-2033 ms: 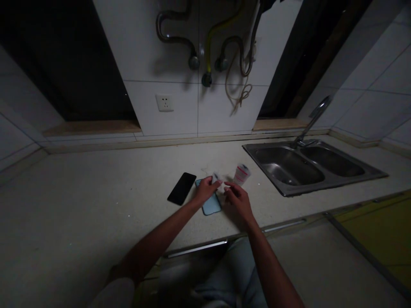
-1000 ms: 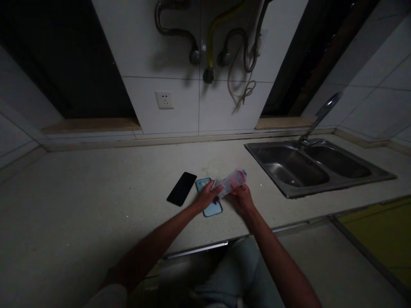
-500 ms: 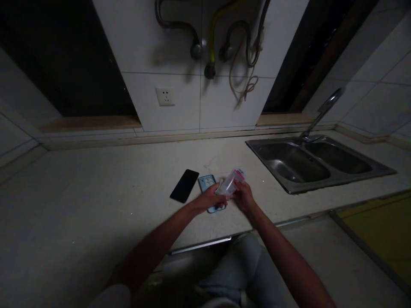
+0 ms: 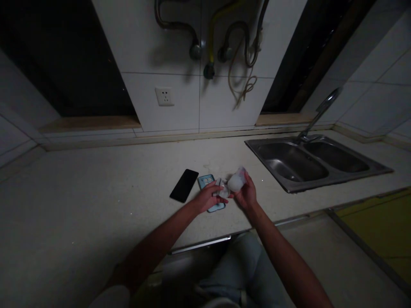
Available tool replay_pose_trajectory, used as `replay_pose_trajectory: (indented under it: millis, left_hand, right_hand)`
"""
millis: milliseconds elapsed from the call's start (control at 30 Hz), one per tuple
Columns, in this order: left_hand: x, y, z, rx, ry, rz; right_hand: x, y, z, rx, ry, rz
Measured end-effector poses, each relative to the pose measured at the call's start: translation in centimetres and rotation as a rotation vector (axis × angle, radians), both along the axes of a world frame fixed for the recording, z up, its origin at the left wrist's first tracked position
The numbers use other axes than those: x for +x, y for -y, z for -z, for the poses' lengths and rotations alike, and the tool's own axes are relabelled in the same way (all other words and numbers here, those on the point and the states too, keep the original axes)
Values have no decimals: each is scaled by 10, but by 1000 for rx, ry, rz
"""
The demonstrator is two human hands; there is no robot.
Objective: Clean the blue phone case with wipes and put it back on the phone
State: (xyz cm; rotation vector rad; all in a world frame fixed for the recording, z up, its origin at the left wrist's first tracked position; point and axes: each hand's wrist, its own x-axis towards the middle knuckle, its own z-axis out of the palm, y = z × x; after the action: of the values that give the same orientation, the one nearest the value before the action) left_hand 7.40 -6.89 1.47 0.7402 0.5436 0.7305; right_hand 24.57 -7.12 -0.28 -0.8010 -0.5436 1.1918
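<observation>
The person's left hand [image 4: 208, 198] has its grip clamped on a small clear-and-whitish item [image 4: 224, 191], thumb above and fingers beneath; its exact form is too blurred to tell. The right hand [image 4: 248, 193], just beside it, has its grip closed around a crumpled, translucent plastic bag [image 4: 236, 181] with a touch of pink near the fingers. Both items are held over the table [image 4: 96, 188], nearer its front edge than its far edge along the wall. Partly hidden under the left hand, a light blue phone case [image 4: 217, 208] lies on the table, its camera cutouts toward the far edge. Just beside the case, toward the table's left end, a black phone [image 4: 184, 185] lies flat and slanted. Toward the table's right end sits a double-bowl metal sink [image 4: 290, 160] with a faucet [image 4: 321, 112] at its back.
</observation>
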Motion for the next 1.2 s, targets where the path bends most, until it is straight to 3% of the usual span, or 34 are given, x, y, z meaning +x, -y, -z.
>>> replay_pose_trajectory:
  millis: [267,567,733,967,1200]
  left_hand:
    - [-5,-14,2,-101,-143,-339]
    - [-2,-9,-2,-385,-37,-169]
    - [0,-6,-1,-416,-31,-107]
    - [3,-2,4,-423,36,19]
    - [4,-5,9,-432,54,16]
  right_hand:
    - [19,-3,7,84,-60,298]
    - [3,9,4,40,199,254]
    - [-1,16,12,24,445,153]
    - [0,19,3,44,423,132]
    - [-4,22,2,8,423,169]
